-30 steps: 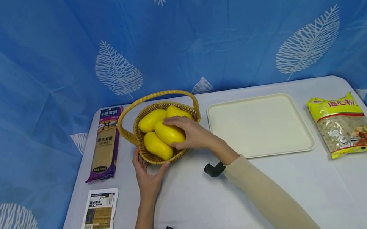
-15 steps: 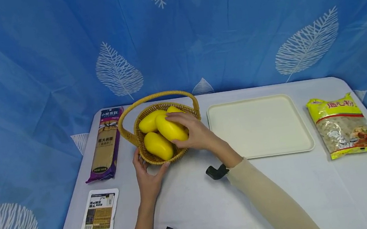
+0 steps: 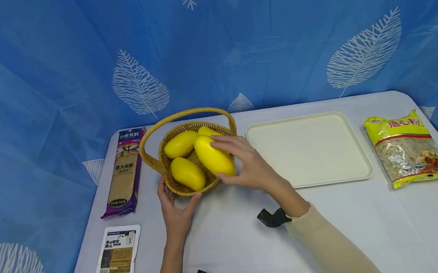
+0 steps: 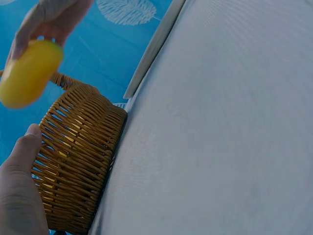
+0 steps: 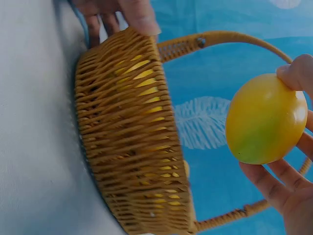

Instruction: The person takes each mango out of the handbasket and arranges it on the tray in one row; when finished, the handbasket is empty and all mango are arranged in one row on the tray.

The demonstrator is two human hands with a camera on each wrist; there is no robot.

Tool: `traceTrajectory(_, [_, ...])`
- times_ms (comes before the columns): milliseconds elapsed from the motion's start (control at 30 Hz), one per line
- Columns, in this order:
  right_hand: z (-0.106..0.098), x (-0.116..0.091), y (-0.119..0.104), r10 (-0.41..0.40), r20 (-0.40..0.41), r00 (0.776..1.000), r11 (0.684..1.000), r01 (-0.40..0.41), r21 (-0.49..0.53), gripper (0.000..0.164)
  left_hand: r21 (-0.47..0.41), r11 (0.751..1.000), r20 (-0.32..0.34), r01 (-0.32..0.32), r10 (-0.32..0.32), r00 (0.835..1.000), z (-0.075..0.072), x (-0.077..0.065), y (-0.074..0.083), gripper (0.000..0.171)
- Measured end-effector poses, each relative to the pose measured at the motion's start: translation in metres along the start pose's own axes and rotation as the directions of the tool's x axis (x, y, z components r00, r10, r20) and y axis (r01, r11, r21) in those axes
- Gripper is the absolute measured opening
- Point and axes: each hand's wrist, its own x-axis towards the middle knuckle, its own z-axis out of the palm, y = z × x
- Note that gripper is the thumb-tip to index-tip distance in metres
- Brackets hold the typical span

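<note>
My right hand [image 3: 252,163] grips a yellow mango [image 3: 213,155], thumb on one side and fingers on the other. The right wrist view shows this mango raised beyond the rim, with a greenish patch on its skin. Below and left of it stands a brown wicker basket [image 5: 129,137] with a tall arched handle [image 3: 187,113]. Inside the basket lie a mango [image 3: 187,174] at the front, another mango [image 3: 181,144] behind it, and a partly covered mango [image 3: 207,131] at the back. My left hand [image 3: 177,216] holds the basket's near side, thumb at the rim.
Right of the basket lies a cream tray [image 3: 308,150]. A yellow macaroni bag [image 3: 412,149] is at the far right. On the left are a purple spaghetti pack [image 3: 123,173] and a small white pouch [image 3: 117,253]. A blue leaf-printed curtain [image 3: 256,36] hangs behind the white table [image 3: 233,253].
My right hand has lifted the mango from among the others and shifted it right, toward the basket's right rim. The left hand stays in place on the basket.
</note>
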Motion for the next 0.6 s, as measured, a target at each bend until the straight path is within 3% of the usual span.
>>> traceTrajectory(300, [-0.024, -0.016, -0.013, 0.017, -0.075, 0.997, 0.999, -0.019, -0.027, 0.070, -0.013, 1.000, -0.003, -0.002, 0.002, 1.000, -0.001, 0.001, 0.002, 0.100])
traceTrajectory(600, [-0.048, -0.035, -0.006, 0.030, -0.192, 0.981, 0.998, -0.041, -0.054, 0.073, -0.010, 1.000, 0.003, 0.018, -0.018, 1.000, 0.000, 0.001, -0.001, 0.101])
